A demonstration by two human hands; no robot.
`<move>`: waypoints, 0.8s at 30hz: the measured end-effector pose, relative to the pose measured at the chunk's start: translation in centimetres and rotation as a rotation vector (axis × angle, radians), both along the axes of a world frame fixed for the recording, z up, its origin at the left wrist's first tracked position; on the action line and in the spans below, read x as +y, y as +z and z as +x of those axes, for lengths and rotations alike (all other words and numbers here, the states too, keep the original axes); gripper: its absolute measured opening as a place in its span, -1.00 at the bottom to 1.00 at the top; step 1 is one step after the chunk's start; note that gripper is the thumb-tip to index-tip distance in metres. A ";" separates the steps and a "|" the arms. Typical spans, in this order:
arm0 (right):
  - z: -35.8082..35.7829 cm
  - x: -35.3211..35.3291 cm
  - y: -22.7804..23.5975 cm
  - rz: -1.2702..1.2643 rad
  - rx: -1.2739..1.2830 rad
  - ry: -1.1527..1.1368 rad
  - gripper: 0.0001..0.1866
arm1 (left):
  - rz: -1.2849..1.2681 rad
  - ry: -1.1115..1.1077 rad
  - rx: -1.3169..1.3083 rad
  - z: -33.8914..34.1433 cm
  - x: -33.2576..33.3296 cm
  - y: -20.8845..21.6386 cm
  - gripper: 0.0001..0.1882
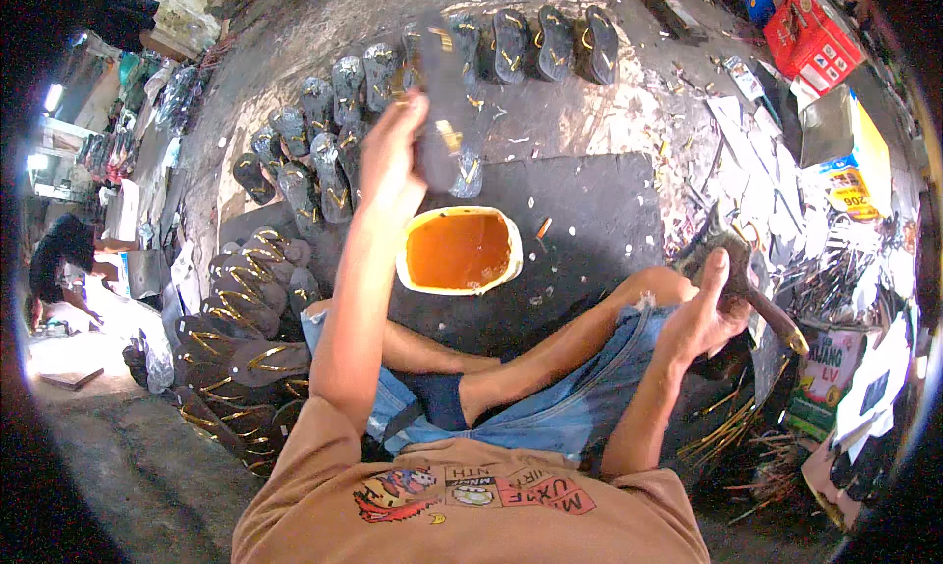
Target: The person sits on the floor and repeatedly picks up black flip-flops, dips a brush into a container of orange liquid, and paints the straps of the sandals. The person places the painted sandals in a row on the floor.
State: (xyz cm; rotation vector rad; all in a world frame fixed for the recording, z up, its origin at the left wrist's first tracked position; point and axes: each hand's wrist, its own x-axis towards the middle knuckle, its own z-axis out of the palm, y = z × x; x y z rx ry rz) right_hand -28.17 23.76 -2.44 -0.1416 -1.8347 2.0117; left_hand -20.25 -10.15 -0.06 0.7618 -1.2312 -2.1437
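Raised over the far side of the mat, my left hand (393,156) is closed on a dark flip-flop (439,122) with gold on its strap; motion blurs the flip-flop. Just below it stands a pale-rimmed tub (462,250) of orange-brown liquid. On the right, above my knee, my right hand (702,313) grips a dark, bent tool (751,289) with a worn tapering end; its exact kind is unclear. Beyond the tub, several finished-looking flip-flops (555,43) with gold straps lie in curved rows on the floor.
Stacked flip-flops (250,358) with gold straps crowd my left side. A red box (810,38), a yellow-and-blue box (859,156) and a green-and-white carton (825,377) stand at the right among scraps. Thin sticks (756,426) lie nearby. Another person (64,259) sits far left.
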 end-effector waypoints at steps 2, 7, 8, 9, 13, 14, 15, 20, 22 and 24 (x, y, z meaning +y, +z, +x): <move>-1.6 -1.0 -1.5 0.026 0.007 -0.016 -0.77 | -0.028 -0.101 -0.106 -5.6 -3.1 -7.9 -0.78; -2.7 -1.6 -3.7 0.094 -0.081 0.108 -0.74 | 0.321 -0.220 -0.250 -10.9 -3.6 -22.6 -0.63; -3.1 -1.5 -4.2 0.098 -0.065 0.081 -0.73 | 0.358 -0.190 -0.170 -11.8 -2.7 -23.4 -0.64; -3.3 -1.5 -4.6 0.098 -0.053 0.070 -0.72 | 0.272 -0.119 -0.283 -12.4 -2.1 -23.3 -0.67; -3.3 -0.3 -4.9 0.265 -0.153 0.006 -0.62 | -0.353 -0.154 -0.465 -6.6 -0.4 -15.3 -0.25; -3.1 0.1 -4.7 0.352 -0.236 0.023 -0.57 | -0.581 -0.135 -0.458 -2.2 0.1 -10.9 -0.32; -3.1 0.3 -4.5 0.442 -0.304 0.040 -0.51 | -0.738 -0.130 -0.314 3.2 -0.1 -6.8 -0.42; -4.3 3.6 -8.8 0.684 -0.063 0.071 -0.38 | -1.146 0.116 -0.957 27.4 -4.6 1.8 -0.65; -4.0 1.3 -7.1 0.492 -0.011 0.153 -0.46 | -1.254 -0.184 -1.284 35.4 -5.3 0.1 -0.49; -2.0 -2.5 -4.3 0.326 -0.012 0.288 -0.53 | -1.405 -0.410 -1.371 41.0 -4.0 -4.7 -0.35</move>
